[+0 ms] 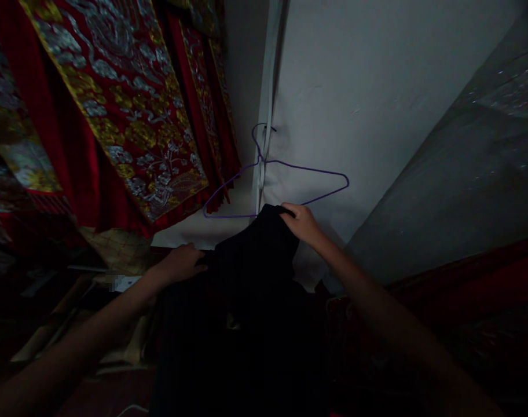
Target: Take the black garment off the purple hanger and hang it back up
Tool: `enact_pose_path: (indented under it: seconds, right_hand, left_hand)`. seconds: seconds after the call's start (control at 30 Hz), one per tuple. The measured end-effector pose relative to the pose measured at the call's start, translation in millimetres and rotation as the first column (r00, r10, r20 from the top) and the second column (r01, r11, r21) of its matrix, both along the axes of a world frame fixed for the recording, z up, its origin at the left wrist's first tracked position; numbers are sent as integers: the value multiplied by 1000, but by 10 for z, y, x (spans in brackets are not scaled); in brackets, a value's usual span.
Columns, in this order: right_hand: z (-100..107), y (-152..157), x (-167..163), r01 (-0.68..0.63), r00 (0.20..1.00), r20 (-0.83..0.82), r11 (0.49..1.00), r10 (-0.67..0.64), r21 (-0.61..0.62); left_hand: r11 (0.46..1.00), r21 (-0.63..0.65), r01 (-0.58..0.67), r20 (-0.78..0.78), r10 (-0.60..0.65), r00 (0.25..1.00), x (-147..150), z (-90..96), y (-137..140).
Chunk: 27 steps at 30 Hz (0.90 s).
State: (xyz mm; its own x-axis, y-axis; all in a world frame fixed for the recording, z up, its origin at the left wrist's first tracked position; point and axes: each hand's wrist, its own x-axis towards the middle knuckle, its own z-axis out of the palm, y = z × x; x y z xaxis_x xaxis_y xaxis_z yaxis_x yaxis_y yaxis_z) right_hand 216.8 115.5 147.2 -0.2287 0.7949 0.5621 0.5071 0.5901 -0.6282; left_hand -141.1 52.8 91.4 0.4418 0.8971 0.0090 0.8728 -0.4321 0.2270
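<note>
A black garment (255,260) stretches between my two hands, its lower part lost in the dark. My left hand (182,262) is closed on its left edge. Near the top right of the cloth, my right hand (302,221) pinches the fabric, thumb and fingers together. A purple wire hanger (307,168) hangs by its hook at the white wall, just above the garment. The cloth overlaps part of the hanger's bottom bar; whether it is looped over the bar I cannot tell.
Red embroidered costumes (146,110) with gold and silver patterns hang at the upper left. A white strip or cord (268,75) runs down the wall behind the hanger. Plastic sheeting (464,156) covers the right side. A wooden-framed chair or stool (136,341) stands at lower left.
</note>
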Motion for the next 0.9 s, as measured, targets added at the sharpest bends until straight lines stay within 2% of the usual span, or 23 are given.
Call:
enact_pose_path:
  seconds: [0.07,0.17,0.3,0.4,0.5,0.6,0.67,0.73,0.8,0.9]
  right_hand:
    - [51,-18,-15,-15,1000,10,1000,15,-15]
    - [43,-2,-65,-1,999,-38,998,-1,-60]
    - [-77,4,-168,15,993,-117,994,-28,-106]
    - [-147,-8,-273,24,989,-142,993,-40,-112]
    - [-159,-26,-363,9,992,-128,995,-22,-102]
    - [-144,-65,-370,9,995,-103,999,-14,-47]
    - [-123,-94,-295,43,995,-90,998,-40,35]
    - [-85,-101,-146,123,987,-122,983,-106,137]
    - [-29,-63,69,253,953,-219,945,-208,205]
    - [85,72,457,428,876,-333,881,-350,201]
  left_hand:
    - [990,133,-35,22,32,999,-84,166,87]
    - [950,311,-23,159,-28,987,-101,500,193]
    - [932,358,57,361,-194,912,55,876,298]
    - [889,458,22,356,-206,912,294,1056,394]
    - [845,535,-19,266,-147,953,593,1170,537]
    - [834,548,-71,344,-146,928,789,1223,731]
    - [833,546,-94,398,-159,904,793,1228,861]
    - [842,537,-57,373,-176,911,715,1230,960]
    - [845,535,-9,317,-190,929,610,1254,1010]
    - [841,541,9,266,-182,947,510,1334,1009]
